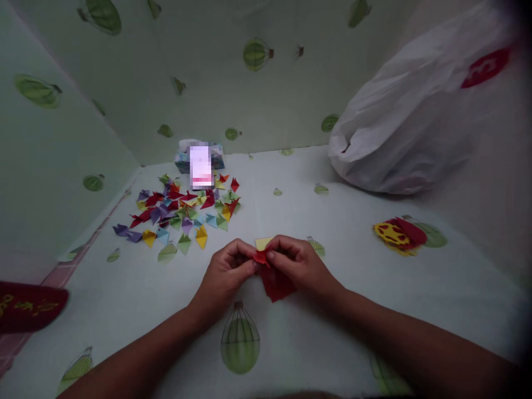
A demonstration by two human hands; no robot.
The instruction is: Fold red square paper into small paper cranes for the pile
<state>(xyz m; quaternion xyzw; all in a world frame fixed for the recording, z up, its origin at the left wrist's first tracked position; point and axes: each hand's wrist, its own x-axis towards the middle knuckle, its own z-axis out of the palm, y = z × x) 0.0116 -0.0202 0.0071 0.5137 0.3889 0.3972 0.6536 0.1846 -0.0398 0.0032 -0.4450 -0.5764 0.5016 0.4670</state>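
Both hands meet over the pale balloon-print cloth (341, 332) at the middle. My left hand (226, 271) and my right hand (295, 263) each pinch the top of a red paper piece (276, 285) with closed fingers. The paper hangs down below the right fingers. A small yellow paper square (263, 243) lies just behind the fingertips. A heap of several folded paper pieces (183, 210) in red, purple, yellow, blue and green lies to the far left of the hands.
A large white plastic bag (415, 116) sits at the back right. A small patterned box (199, 158) stands behind the heap. A red and yellow paper stack (399, 234) lies at the right. A dark red item (29, 305) lies at the left edge.
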